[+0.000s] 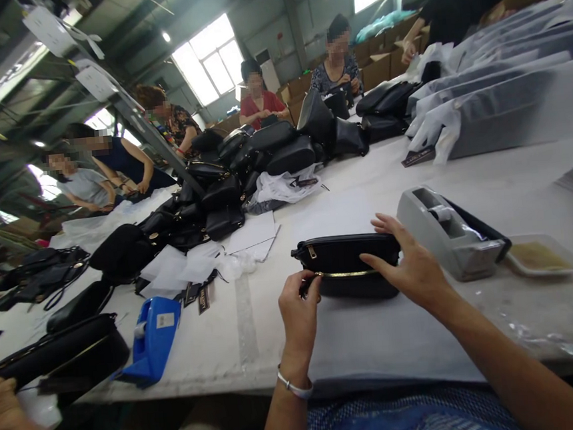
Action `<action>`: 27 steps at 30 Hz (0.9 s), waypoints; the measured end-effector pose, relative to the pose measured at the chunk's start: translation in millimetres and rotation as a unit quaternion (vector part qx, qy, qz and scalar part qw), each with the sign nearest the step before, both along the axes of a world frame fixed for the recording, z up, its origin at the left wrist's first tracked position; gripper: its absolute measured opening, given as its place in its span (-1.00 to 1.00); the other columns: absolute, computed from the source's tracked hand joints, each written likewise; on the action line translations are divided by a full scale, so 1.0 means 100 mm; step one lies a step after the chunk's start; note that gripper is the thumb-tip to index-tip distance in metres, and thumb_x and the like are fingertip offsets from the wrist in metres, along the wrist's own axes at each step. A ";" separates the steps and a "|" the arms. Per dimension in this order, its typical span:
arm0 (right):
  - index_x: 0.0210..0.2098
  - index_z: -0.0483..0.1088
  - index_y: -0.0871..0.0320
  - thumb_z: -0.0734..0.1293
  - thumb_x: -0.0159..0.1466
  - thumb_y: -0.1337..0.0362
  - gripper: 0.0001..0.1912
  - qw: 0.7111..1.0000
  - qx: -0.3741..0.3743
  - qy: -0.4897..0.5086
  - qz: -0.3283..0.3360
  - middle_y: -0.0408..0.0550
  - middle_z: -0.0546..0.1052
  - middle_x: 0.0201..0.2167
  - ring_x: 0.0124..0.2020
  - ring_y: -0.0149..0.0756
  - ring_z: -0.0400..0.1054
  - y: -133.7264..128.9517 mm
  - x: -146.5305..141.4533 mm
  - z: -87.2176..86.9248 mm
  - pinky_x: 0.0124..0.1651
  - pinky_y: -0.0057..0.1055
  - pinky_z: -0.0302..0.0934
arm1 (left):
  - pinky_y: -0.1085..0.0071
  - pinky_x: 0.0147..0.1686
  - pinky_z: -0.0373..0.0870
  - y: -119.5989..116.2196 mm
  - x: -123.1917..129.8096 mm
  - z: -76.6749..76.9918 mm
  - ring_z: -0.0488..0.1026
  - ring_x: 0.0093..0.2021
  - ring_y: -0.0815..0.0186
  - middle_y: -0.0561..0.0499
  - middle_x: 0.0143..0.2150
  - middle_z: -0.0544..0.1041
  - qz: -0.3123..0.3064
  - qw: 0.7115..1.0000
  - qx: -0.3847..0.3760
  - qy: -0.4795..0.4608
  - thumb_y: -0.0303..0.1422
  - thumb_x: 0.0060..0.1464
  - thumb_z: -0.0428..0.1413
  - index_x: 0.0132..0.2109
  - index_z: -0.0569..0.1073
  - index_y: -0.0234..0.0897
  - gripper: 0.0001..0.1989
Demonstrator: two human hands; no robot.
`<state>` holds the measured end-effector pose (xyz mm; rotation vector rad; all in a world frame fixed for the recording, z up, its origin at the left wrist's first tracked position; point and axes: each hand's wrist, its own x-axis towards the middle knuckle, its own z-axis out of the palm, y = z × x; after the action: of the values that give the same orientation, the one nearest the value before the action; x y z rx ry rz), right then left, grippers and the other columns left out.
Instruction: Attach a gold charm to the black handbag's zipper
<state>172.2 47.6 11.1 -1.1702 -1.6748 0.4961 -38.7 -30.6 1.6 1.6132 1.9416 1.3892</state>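
Observation:
A small black handbag with a gold zipper stands on the white table in front of me. My left hand pinches at the left end of its zipper, where the fingers cover the zipper pull. My right hand is spread along the bag's right side, with the thumb on its front and the fingers behind the top edge. A small gold-framed tab shows near the bag's upper left corner.
A grey tape dispenser and a white dish stand right. To the left are a blue tape dispenser and another person's hand at a larger black bag. Piled black bags and several people are farther back.

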 end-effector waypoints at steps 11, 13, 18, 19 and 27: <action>0.01 0.45 -0.02 0.38 0.19 -0.08 -0.53 0.978 -0.091 -0.185 -0.019 -0.04 0.61 -0.22 -0.26 0.01 0.51 -0.27 0.19 0.22 -0.17 -0.12 0.37 | 0.43 -0.17 0.44 -0.45 0.02 0.48 0.52 -0.26 0.34 0.07 -0.26 0.60 -0.073 0.997 -0.031 0.005 -0.41 0.11 0.22 -0.26 0.56 -0.18 -0.96; 0.16 0.36 0.04 0.34 0.25 -0.03 -0.46 0.979 -0.055 -0.195 -0.013 0.03 0.55 -0.02 -0.09 0.05 0.48 -0.30 0.22 0.16 -0.04 -0.07 0.35 | 0.48 -0.31 0.43 -0.48 0.02 0.42 0.50 -0.39 0.38 0.09 -0.35 0.58 -0.081 0.993 -0.077 -0.034 -0.38 0.11 0.22 -0.26 0.56 -0.19 -0.97; 0.21 0.33 0.04 0.31 0.34 0.25 -0.56 0.962 0.166 -0.197 0.085 -0.01 0.44 0.17 0.19 -0.09 0.30 -0.48 0.04 0.14 0.29 -0.06 0.13 | 0.51 -0.43 0.39 -0.41 0.01 0.36 0.44 -0.51 0.44 0.11 -0.37 0.55 -0.094 0.990 -0.093 -0.040 -0.36 0.12 0.21 -0.23 0.55 -0.20 -0.95; 0.17 0.37 0.02 0.32 0.34 0.27 -0.60 0.952 0.186 -0.208 0.127 -0.04 0.49 0.12 0.15 -0.13 0.34 -0.52 -0.01 0.13 0.29 -0.07 0.13 | 0.50 -0.38 0.40 -0.38 0.01 0.36 0.47 -0.46 0.42 0.10 -0.34 0.56 -0.097 0.992 -0.083 -0.025 -0.37 0.12 0.22 -0.22 0.55 -0.19 -0.94; 0.18 0.35 0.15 0.30 0.36 0.19 -0.58 0.932 0.172 -0.273 0.166 0.03 0.49 0.10 0.08 -0.09 0.35 -0.46 -0.18 -0.10 0.14 -0.11 0.26 | 0.39 -0.10 0.45 -0.16 -0.03 0.27 0.50 -0.16 0.31 0.04 -0.17 0.56 -0.116 0.992 -0.045 0.026 -0.43 0.15 0.18 -0.12 0.50 -0.16 -0.86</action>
<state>154.3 1.9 1.0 -0.8020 -2.3509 0.0579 -41.6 -47.0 28.6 1.7831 1.7495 1.1626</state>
